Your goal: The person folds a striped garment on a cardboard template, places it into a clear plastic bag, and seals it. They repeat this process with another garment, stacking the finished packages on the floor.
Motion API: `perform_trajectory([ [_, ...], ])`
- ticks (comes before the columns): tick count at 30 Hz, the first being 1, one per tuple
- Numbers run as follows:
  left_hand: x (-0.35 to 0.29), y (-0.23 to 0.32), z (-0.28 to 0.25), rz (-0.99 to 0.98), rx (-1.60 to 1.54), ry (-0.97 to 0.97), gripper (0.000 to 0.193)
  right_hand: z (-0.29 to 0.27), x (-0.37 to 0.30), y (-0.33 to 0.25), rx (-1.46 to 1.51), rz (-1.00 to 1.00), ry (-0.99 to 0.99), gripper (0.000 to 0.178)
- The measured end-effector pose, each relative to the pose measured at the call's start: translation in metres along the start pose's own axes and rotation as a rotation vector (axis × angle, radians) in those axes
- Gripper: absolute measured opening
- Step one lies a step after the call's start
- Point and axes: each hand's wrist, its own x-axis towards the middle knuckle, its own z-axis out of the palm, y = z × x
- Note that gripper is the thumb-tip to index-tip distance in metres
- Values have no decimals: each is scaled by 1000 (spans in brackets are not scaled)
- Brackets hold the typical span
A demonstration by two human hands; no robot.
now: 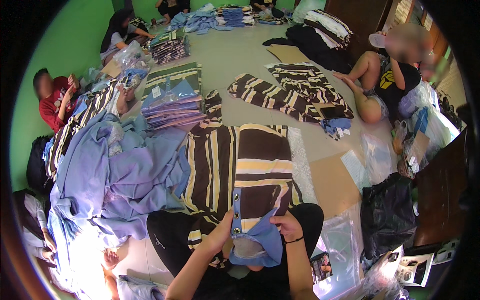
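Note:
A brown, cream and yellow striped shirt (263, 152) lies across my lap and the floor in front of me, partly folded lengthwise. Its blue collar (270, 242) points toward me, and a blue placket with several metal eyelets runs up from it. My left hand (220, 233) grips the shirt by the placket's left edge, fingers mostly hidden under the cloth. On the other side, my right hand (288, 225) pinches the fabric beside the collar; a dark band circles that wrist. White lace cloth (299, 162) shows beyond the shirt's right edge.
Blue cloth (115, 175) is heaped at my left. Ahead stand a stack of bagged folded shirts (172, 100) and a loose striped garment (280, 97). Cardboard (332, 187), plastic bags (337, 245) and a black bag (389, 212) lie to the right. Several people sit around the room.

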Motion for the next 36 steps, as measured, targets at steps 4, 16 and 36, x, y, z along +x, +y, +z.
perform_trajectory([
  [4,8,-12,-15,390,659,235,45,10,-4,4,112,82,61,47],
  [16,44,51,-79,522,190,429,17,21,1,42,-177,318,-221,73],
  [36,142,-196,201,805,2053,-775,13,-9,-7,77,-165,16,-420,50],
])
